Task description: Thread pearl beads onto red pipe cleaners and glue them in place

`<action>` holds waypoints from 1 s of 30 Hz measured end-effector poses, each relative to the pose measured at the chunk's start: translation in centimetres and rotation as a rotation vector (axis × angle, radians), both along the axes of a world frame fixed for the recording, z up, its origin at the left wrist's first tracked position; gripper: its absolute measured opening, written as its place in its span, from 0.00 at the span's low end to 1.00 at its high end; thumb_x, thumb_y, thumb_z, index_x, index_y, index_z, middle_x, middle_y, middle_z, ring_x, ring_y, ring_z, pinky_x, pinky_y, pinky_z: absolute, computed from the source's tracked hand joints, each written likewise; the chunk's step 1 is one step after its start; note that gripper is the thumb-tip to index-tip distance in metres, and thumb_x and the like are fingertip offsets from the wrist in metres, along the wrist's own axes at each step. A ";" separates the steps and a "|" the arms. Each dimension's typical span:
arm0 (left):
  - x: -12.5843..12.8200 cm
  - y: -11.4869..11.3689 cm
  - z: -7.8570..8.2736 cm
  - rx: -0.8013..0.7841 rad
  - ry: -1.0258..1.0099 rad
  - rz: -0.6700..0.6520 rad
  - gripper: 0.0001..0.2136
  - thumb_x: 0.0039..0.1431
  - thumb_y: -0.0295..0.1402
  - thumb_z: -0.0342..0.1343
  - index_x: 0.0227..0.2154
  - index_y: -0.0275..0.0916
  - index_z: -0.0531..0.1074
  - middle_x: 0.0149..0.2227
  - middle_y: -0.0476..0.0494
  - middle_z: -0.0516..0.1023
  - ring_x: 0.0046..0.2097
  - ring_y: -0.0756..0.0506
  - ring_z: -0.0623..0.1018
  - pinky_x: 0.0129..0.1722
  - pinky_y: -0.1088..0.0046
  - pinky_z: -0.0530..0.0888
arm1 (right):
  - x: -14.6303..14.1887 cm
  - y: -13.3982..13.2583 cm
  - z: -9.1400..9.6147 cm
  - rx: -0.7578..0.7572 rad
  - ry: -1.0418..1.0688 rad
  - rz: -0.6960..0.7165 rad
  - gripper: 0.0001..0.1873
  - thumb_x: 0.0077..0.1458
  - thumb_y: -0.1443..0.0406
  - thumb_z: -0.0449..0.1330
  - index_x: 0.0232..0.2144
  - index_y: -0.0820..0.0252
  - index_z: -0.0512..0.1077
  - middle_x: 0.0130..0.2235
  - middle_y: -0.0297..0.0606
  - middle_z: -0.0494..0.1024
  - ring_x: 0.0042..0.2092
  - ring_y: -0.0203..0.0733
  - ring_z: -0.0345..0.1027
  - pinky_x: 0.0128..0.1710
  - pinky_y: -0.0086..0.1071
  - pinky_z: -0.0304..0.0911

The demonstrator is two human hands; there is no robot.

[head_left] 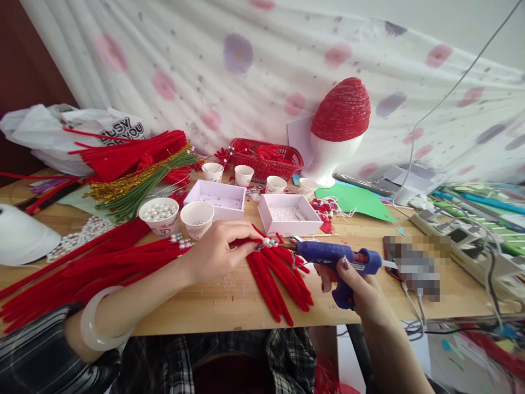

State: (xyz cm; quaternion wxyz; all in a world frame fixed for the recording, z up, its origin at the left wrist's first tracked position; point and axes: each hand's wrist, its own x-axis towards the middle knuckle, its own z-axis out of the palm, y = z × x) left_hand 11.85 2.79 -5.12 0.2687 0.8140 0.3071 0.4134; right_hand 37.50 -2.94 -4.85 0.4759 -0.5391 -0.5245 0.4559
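Note:
My left hand (219, 250) is closed in a pinch on a red pipe-cleaner stem (251, 243) tipped with small pearl beads (268, 242). My right hand (353, 284) grips a blue hot glue gun (334, 257), its nozzle pointing left and touching the beaded tip. Under both hands a bundle of red pipe cleaners (279, 279) lies on the wooden table (229, 306).
Paper cups (197, 218) of pearls, two pink boxes (289, 214), a red basket (266, 158), green, gold and red pipe-cleaner piles (135, 164), a white head form with a red cap (338, 123), green paper (356, 198) and a power strip (467, 246) with cables at right.

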 end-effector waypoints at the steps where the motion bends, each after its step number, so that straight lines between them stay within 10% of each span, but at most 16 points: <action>1: 0.0 0.0 0.0 -0.003 -0.002 -0.001 0.08 0.60 0.24 0.54 0.34 0.33 0.79 0.32 0.43 0.81 0.33 0.47 0.78 0.33 0.74 0.71 | 0.0 0.0 0.0 -0.001 -0.002 -0.013 0.30 0.41 0.38 0.65 0.18 0.59 0.71 0.18 0.36 0.69 0.23 0.37 0.60 0.18 0.29 0.50; 30: 0.0 0.1 -0.2 -0.005 0.026 0.016 0.08 0.61 0.25 0.53 0.34 0.35 0.79 0.33 0.43 0.82 0.35 0.47 0.78 0.33 0.73 0.72 | 0.6 0.1 -0.2 -0.024 0.012 0.044 0.30 0.45 0.39 0.63 0.31 0.61 0.76 0.21 0.38 0.72 0.24 0.41 0.66 0.14 0.28 0.48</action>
